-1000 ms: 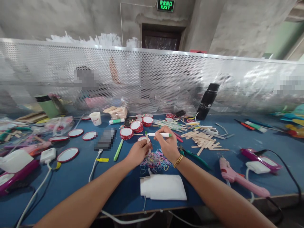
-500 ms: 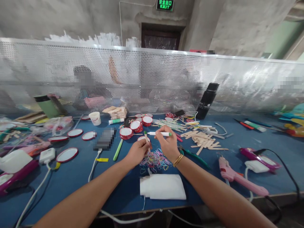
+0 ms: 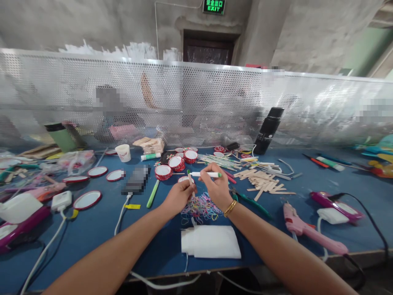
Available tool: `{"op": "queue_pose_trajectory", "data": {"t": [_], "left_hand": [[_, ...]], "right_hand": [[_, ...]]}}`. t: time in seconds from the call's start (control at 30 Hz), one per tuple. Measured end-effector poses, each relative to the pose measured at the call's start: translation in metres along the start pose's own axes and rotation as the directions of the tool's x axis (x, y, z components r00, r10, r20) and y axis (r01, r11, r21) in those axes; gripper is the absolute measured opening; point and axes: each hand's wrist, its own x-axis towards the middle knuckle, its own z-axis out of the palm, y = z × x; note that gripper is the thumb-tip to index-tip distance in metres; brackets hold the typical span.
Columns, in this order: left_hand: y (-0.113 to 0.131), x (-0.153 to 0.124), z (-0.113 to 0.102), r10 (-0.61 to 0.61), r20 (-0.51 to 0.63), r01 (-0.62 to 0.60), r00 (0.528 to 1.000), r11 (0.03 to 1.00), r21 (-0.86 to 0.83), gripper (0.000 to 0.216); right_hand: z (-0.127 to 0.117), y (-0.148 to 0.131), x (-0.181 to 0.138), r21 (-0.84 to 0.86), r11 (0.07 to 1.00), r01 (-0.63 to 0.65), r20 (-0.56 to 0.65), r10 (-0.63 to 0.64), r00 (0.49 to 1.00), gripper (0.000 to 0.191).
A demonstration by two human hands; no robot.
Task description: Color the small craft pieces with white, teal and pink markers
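Observation:
Pinched in my left hand (image 3: 180, 196) is a wooden craft stick (image 3: 190, 179), held upright with a green-coloured top end. My right hand (image 3: 216, 187) grips a white marker (image 3: 210, 175) with a green end, lying almost level. The marker's tip points left and meets or nearly meets the stick just under its green end; contact is too small to be sure of. Below both hands lies a heap of coloured rubber bands (image 3: 202, 208). Closer to the table's front edge is a folded white cloth-like piece (image 3: 211, 242).
Loose craft sticks (image 3: 266, 182) and green-handled pliers (image 3: 253, 204) lie to the right, with a pink glue gun (image 3: 313, 232) beyond. Red-rimmed round tins (image 3: 163, 172) sit behind my hands. A phone (image 3: 136, 180) on a cable, a paper cup (image 3: 123, 153) and a black bottle (image 3: 269, 131) stand around.
The marker's tip has moved slightly left and down, closer to the craft stick. Both hands keep their grips and have otherwise hardly moved.

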Motion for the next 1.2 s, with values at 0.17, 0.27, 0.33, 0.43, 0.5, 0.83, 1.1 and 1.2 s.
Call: {"op": "queue_pose_trajectory", "data": {"t": [0.17,0.27,0.33,0.43,0.5,0.83,1.1,1.2], "left_hand": [[-0.0006,0.0005,0.0005,-0.006,0.005,0.007,1.000,1.000,-0.014,0.042],[-0.0008,0.0005,0.0001,0.010,0.008,-0.010,1.000,1.000,-0.005,0.041],[-0.0004,-0.0001,-0.0003,0.008,0.007,-0.008,1.000,1.000,0.003,0.041],[0.0003,-0.0007,-0.0008,0.004,-0.004,-0.004,1.000,1.000,0.021,0.040],[0.0003,-0.0006,-0.0010,0.007,-0.010,-0.007,1.000,1.000,0.027,0.039],[-0.0009,0.0002,-0.0005,0.007,0.005,-0.007,1.000,1.000,0.022,0.039],[0.0017,-0.0007,0.0002,0.000,-0.001,0.001,1.000,1.000,0.007,0.040],[0.0015,-0.0008,0.0002,-0.004,0.005,0.004,1.000,1.000,0.002,0.042]], "right_hand": [[0.0005,-0.0003,-0.0007,0.022,1.000,-0.008,0.014,0.008,1.000,0.015],[0.0007,-0.0001,-0.0004,0.024,1.000,-0.010,0.011,0.010,1.000,0.016],[0.0007,0.0003,0.0002,0.016,1.000,-0.009,0.009,0.009,1.000,0.015],[0.0002,0.0007,0.0018,-0.008,1.000,-0.009,-0.007,0.009,1.000,0.015],[-0.0003,0.0005,0.0029,-0.017,1.000,-0.007,-0.024,0.007,1.000,0.016],[-0.0001,-0.0024,0.0016,-0.014,1.000,-0.002,-0.009,0.002,1.000,0.015],[-0.0009,-0.0023,0.0026,0.011,1.000,0.004,-0.036,-0.004,0.999,0.016],[-0.0004,-0.0009,0.0013,0.014,1.000,-0.006,-0.001,0.006,1.000,0.015]]}}
